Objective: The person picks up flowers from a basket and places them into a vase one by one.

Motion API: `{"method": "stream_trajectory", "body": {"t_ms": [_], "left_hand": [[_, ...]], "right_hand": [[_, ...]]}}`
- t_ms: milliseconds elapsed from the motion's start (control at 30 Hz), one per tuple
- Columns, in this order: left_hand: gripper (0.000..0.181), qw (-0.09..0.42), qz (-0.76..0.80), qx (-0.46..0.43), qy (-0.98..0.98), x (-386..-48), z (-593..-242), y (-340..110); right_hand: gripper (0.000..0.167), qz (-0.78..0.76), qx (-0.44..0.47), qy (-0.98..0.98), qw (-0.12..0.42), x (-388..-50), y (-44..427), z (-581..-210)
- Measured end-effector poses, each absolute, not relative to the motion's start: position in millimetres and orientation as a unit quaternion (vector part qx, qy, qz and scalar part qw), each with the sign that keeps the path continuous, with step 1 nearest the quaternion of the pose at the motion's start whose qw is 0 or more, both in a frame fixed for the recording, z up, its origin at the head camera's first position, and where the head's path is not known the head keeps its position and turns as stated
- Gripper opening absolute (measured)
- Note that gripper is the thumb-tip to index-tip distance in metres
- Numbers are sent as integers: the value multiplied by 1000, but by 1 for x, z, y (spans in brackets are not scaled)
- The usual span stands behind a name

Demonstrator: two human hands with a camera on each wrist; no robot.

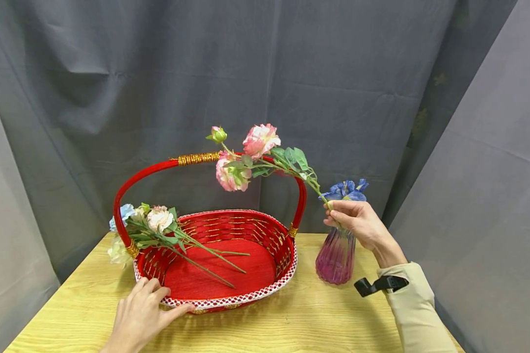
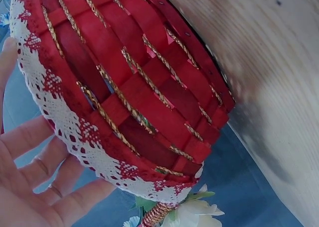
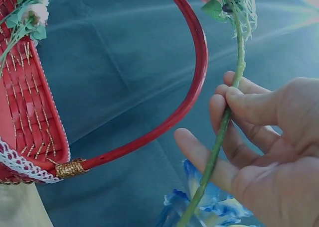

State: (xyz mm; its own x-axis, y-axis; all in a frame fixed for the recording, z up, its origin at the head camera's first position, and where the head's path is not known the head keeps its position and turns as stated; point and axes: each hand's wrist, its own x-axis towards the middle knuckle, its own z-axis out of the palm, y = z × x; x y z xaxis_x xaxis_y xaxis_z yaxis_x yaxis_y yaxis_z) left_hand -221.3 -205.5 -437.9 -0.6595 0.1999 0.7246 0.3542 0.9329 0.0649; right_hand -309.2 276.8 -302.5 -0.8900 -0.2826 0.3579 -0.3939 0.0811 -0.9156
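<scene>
A red woven basket [image 1: 221,289] with white lace trim and a tall gold-wrapped handle sits on the table. My left hand [image 1: 143,311] grips its front left rim, fingers over the lace and thumb along the front. In my right hand [image 1: 357,223], a long artificial flower stem [image 3: 219,137] is pinched between thumb and fingers. Its pink blooms [image 1: 260,141] and bud lean left across the basket handle. Just behind and below this hand stands a pink-purple ribbed glass vase [image 1: 335,260] with a blue flower [image 1: 346,190]; the hand hides part of the vase's top.
Several artificial flowers [image 1: 160,219], cream and blue among them, lie over the basket's left side, their stems crossing its red floor. The wooden table [image 1: 309,323] meets a grey curtain [image 1: 194,73] at the back, with pale panels on both sides.
</scene>
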Motion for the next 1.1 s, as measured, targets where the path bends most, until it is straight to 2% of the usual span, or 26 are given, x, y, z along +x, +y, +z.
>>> {"method": "stream_trajectory", "body": {"t_ms": [300, 800, 967, 1100], "left_hand": [[61, 371, -99, -144, -912, -220, -437, -206], [62, 372, -101, -145, -912, -220, -434, -206], [61, 380, -97, -151, -908, -221, -435, -206], [60, 378, -95, -152, -908, -221, -436, -205]], "right_hand": [[26, 646, 208, -733, 50, -310, 274, -297], [11, 658, 161, -733, 60, -308, 268, -288], [25, 646, 138, -747, 78, -304, 268, -281], [36, 579, 113, -799, 114, -299, 268, -272]]}}
